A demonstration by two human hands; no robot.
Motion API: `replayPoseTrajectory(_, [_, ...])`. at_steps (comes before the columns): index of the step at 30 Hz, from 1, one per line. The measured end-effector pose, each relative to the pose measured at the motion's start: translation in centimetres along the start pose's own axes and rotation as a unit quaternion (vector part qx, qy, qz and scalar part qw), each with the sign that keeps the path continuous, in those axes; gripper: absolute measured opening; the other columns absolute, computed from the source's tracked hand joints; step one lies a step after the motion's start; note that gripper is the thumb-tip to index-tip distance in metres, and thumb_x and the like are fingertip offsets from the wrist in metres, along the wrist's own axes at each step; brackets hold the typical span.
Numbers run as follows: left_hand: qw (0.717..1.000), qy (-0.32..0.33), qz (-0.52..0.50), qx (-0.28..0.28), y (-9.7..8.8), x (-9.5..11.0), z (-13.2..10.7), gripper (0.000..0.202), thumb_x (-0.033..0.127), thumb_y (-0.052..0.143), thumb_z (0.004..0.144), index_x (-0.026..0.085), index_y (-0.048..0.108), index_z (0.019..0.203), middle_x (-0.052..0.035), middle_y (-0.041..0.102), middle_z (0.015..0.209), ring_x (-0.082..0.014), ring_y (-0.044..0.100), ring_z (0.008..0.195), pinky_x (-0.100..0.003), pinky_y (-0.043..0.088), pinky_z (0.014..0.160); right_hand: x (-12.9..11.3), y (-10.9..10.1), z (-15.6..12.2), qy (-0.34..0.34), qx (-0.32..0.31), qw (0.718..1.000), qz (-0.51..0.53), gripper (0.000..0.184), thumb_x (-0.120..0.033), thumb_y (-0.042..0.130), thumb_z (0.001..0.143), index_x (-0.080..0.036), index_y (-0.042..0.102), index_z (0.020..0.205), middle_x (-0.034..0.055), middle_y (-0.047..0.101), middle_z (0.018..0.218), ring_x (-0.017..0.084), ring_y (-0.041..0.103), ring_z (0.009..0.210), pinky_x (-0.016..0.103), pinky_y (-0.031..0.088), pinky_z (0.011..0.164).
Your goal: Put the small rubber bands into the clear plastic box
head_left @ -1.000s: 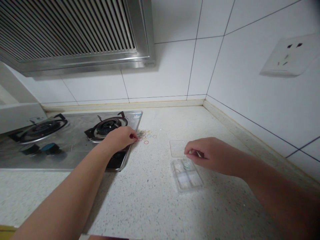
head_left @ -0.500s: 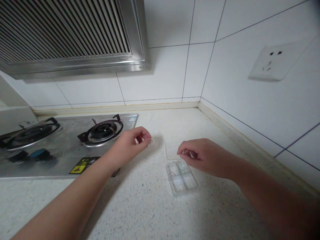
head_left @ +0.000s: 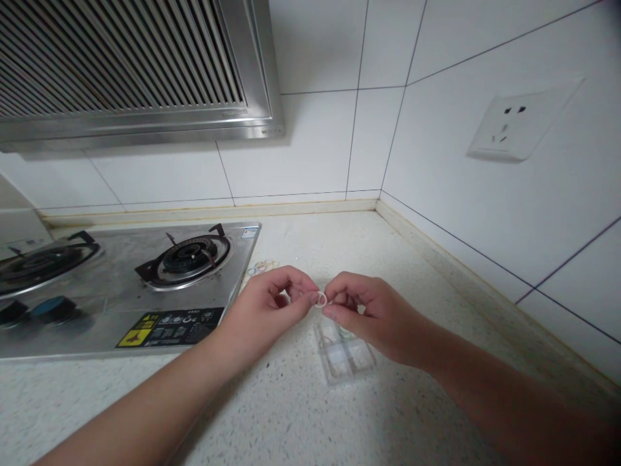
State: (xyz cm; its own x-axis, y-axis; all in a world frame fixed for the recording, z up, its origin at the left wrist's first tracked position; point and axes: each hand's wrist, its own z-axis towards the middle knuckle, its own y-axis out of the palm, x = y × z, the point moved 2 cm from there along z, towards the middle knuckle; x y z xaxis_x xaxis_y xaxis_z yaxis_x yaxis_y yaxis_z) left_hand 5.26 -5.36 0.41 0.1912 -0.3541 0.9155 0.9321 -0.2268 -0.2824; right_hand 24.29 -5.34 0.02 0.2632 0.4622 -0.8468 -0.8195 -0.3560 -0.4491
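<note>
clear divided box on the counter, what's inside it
Inside the box, greenish bands show in the far right compartment, and what looks like a thin band in the far left. The right hand hides the rest of the far right compartment.

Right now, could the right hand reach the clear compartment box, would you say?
Likely yes: the right hand is close, and nothing covers the near side of the clear compartment box.

Soft, cool, rather dim light falls on the wall point(head_left: 305, 162), with a blurry shadow beside the hood point(head_left: 130, 65), whose metal edge gleams faintly. The right forearm point(head_left: 485, 382) darkens toward the corner; the socket point(head_left: 521, 120) looks stretched, the clear box point(head_left: 350, 378) hazy.
</note>
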Motion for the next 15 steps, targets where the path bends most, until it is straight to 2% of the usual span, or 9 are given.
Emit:
replayPoseTrajectory(8, [1.000,-0.015,-0.026,-0.010,0.20,0.31,-0.18,0.017,0.034,0.070,0.083,0.018,0.068,0.084,-0.0015,0.061,0.075,-0.0131,0.053,0.069,-0.025,0.042,0.062,-0.33,-0.35,0.06,-0.006,0.029,1.000,0.008,0.013,-0.030,0.061,0.091,-0.018,0.061,0.084,-0.0042,0.050,0.065,0.009,0.043,0.057,0.022,0.033,0.051])
replayPoseTrajectory(15, [0.999,-0.009,-0.036,-0.019,0.23,0.78,-0.17,0.007,0.025,0.067,0.082,0.018,0.067,0.080,-0.0030,0.068,0.076,-0.0153,0.061,0.073,-0.027,0.047,0.069,-0.01,-0.37,0.02,-0.001,0.037,0.999,0.032,0.017,-0.034,0.061,0.091,-0.018,0.061,0.085,-0.0045,0.048,0.063,0.008,0.039,0.053,0.021,0.031,0.047])
